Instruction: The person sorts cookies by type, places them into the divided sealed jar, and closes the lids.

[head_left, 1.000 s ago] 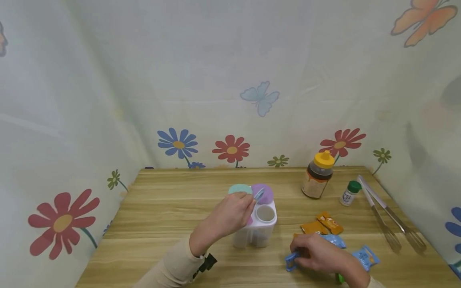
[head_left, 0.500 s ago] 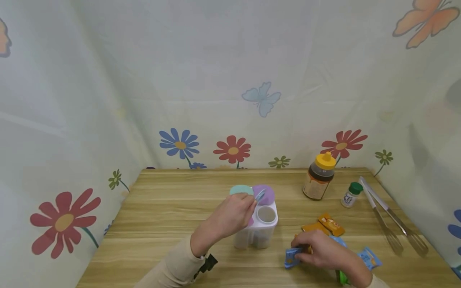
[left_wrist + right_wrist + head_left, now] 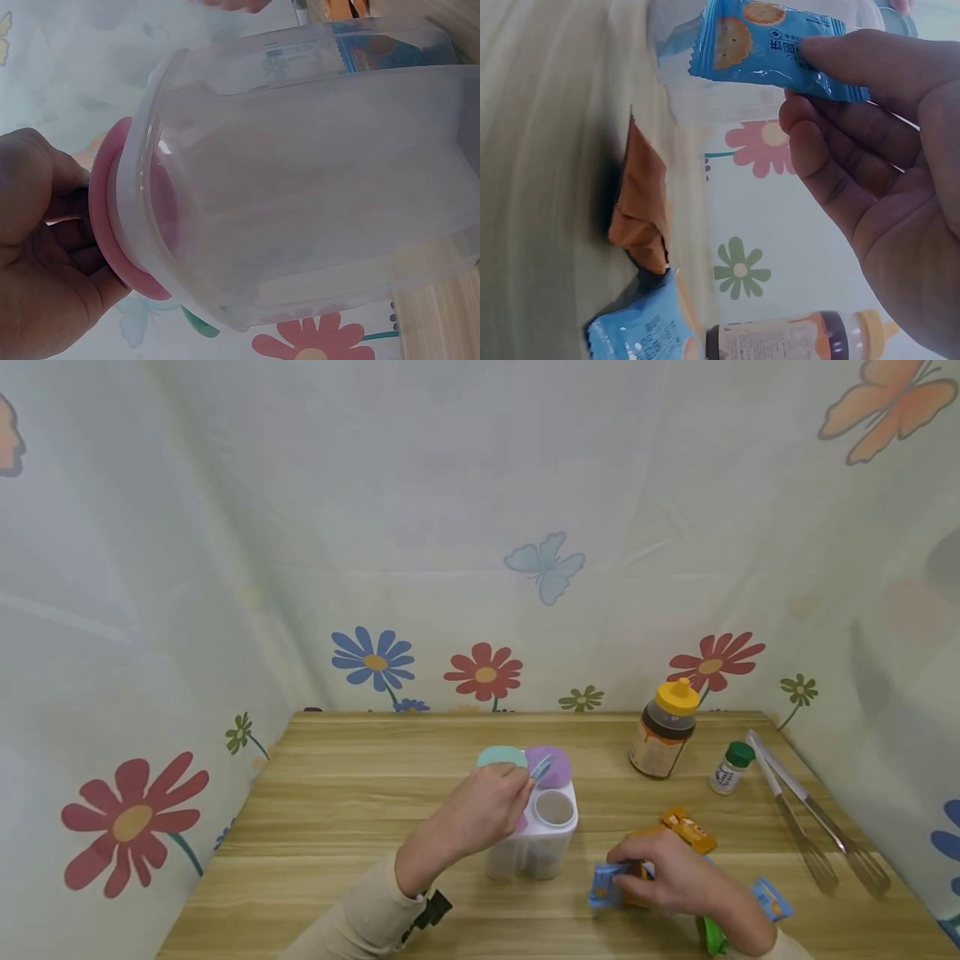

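A clear plastic container with a white top stands mid-table; it has teal, purple and pink lids and one uncovered round opening. Over its top, my left hand pinches a light blue round lid, tilted on edge beside the opening. In the left wrist view the curled fingers overlap the pink lid and hide the blue one. My right hand pinches a blue cracker packet between thumb and fingers, right of the container. Another blue packet shows through the container's clear wall.
Orange packets, a blue packet and a green packet lie around my right hand. Farther back stand a yellow-capped bottle and a green-capped shaker. Metal tongs lie along the right side.
My right hand has raised the blue cracker packet slightly, turning it more upright. My left hand keeps its place over the container with the light blue lid.
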`<state>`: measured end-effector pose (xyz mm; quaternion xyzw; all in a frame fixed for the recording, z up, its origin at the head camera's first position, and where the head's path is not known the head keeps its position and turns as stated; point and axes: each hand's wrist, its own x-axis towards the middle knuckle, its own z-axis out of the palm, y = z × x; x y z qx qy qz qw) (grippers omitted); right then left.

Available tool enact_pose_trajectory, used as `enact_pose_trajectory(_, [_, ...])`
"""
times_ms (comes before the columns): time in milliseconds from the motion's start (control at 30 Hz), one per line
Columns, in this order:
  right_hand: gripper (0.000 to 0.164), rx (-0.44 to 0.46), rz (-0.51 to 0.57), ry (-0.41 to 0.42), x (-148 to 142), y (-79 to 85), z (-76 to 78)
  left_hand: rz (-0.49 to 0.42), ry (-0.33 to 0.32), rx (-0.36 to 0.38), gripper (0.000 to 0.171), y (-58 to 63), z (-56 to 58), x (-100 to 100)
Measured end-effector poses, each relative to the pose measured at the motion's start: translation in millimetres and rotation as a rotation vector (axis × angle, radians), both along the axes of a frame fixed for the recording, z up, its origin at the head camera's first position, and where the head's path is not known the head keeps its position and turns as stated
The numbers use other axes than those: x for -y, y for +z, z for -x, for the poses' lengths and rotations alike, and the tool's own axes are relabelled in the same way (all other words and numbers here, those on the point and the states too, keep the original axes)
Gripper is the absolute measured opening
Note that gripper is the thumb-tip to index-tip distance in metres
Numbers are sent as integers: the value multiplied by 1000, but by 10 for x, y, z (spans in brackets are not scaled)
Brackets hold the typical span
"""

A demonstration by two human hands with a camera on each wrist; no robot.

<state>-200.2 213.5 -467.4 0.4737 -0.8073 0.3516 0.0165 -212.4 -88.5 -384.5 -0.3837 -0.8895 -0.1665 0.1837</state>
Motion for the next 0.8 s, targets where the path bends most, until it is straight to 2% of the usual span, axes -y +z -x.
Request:
enact_pose_trajectory(233, [16,5,23,-1,18,39,23,1,-3,-7,21,-20,9,-3])
enact_pose_trajectory(567, [16,-42,46,-13,46,140,27,5,4,7,20,-10,9,-7])
enact_pose_trajectory(800, [21,-109,73,-9,58,144,63,4,0,-1,20,-25,14,1])
